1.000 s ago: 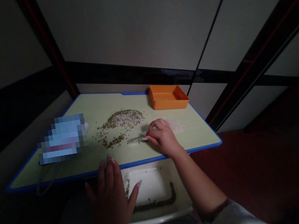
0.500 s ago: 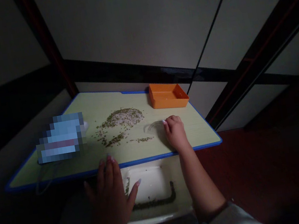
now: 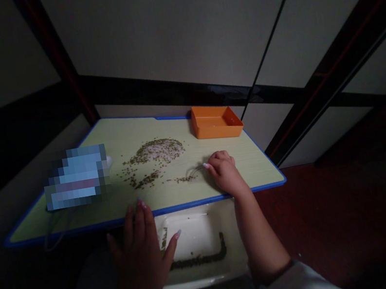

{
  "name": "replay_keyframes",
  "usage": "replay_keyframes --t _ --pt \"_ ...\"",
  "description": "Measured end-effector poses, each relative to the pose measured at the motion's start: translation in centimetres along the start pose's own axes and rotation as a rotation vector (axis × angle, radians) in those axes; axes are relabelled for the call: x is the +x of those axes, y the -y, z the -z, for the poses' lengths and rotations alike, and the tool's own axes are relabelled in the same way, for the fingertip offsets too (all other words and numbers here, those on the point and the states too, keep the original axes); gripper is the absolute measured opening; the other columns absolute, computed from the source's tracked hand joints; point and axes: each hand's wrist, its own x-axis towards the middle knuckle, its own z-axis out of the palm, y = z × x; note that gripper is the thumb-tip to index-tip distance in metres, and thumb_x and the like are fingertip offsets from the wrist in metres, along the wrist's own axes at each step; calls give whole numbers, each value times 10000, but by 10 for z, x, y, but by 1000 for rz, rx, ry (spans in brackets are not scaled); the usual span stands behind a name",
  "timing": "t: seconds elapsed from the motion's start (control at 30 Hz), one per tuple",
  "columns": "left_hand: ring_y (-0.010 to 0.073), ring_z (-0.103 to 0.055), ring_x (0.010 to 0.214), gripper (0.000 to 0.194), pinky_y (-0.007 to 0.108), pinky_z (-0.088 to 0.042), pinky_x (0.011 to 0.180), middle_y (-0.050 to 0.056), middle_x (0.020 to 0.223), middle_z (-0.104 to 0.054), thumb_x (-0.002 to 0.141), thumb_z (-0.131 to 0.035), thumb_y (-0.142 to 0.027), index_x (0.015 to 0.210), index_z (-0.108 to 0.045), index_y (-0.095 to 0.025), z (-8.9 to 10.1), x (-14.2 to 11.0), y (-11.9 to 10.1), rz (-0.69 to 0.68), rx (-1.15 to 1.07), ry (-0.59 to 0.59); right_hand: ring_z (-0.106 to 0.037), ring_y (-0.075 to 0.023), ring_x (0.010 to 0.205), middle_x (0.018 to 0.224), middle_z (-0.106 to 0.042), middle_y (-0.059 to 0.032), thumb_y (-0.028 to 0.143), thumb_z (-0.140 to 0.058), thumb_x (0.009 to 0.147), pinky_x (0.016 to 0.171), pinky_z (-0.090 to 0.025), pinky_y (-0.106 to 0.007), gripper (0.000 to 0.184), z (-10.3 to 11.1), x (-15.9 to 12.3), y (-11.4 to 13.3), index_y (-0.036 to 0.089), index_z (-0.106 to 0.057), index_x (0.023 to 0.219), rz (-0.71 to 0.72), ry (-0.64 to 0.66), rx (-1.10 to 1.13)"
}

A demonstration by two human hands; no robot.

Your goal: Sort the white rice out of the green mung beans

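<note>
The right hand (image 3: 224,173) has shifted toward 3 o'clock since a second ago and is now curled closed, its fingertips (image 3: 207,165) at a clear plastic strip (image 3: 196,169); whether they pinch it, I cannot tell. A thin row of mung beans (image 3: 186,179) lies at 9 o'clock from the hand, with a bean-and-grain heap (image 3: 155,152) beyond it and an orange tray (image 3: 215,121) at 12 o'clock. The left hand (image 3: 137,252) rests open, fingers spread, at the near edge of the blue-edged board (image 3: 252,169), with a white tray (image 3: 189,236) just beside it at 3 o'clock.

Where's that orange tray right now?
In the head view, the orange tray sits at the far edge of the blue-edged board, beyond the right hand and to the right of the heap of green and pale grains.
</note>
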Motion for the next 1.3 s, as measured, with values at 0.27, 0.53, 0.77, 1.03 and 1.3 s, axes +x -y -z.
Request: replay_keyframes --t 0.27,0.53,0.77,1.03,1.3 --pt "348 -198 1450 795 693 -176 1107 209 1551 -283 875 -288 -484 1489 22 -84 0 0 0 -6 9 2 -461 -230 1013 1017 -632 -84 276 -424 971 795 -297 -325 266 12 -1 -6 186 -658 879 -195 -107 -173" --pt "343 -184 1455 788 694 -177 1104 203 1563 -261 877 -287 -482 1489 10 -84 -1 0 1 -12 30 13 -468 -237 1027 1044 -636 -98 279 -430 968 783 -304 -328 260 12 -2 -3 196 -676 953 -197 -13 -224" --pt "339 -184 1455 792 691 -156 1112 204 1556 -277 875 -287 -487 1489 7 -83 1 0 1 -5 12 15 -470 -236 1025 1044 -639 -93 278 -433 966 787 -303 -332 262 11 0 -1 193 -676 920 -203 -10 -240" --pt "337 -179 1457 785 680 -144 1122 212 1560 -262 874 -283 -479 1487 -15 -67 3 1 -1 7 6 32 -478 -228 999 1001 -639 -74 281 -425 970 762 -297 -325 268 7 0 0 196 -669 900 -186 -56 -206" --pt "337 -175 1461 777 683 -129 1129 208 1559 -268 880 -288 -473 1489 -14 -76 5 0 -1 14 -11 50 -470 -225 1009 1010 -631 -77 291 -443 965 781 -305 -318 255 7 -1 1 198 -669 890 -137 -26 -185"
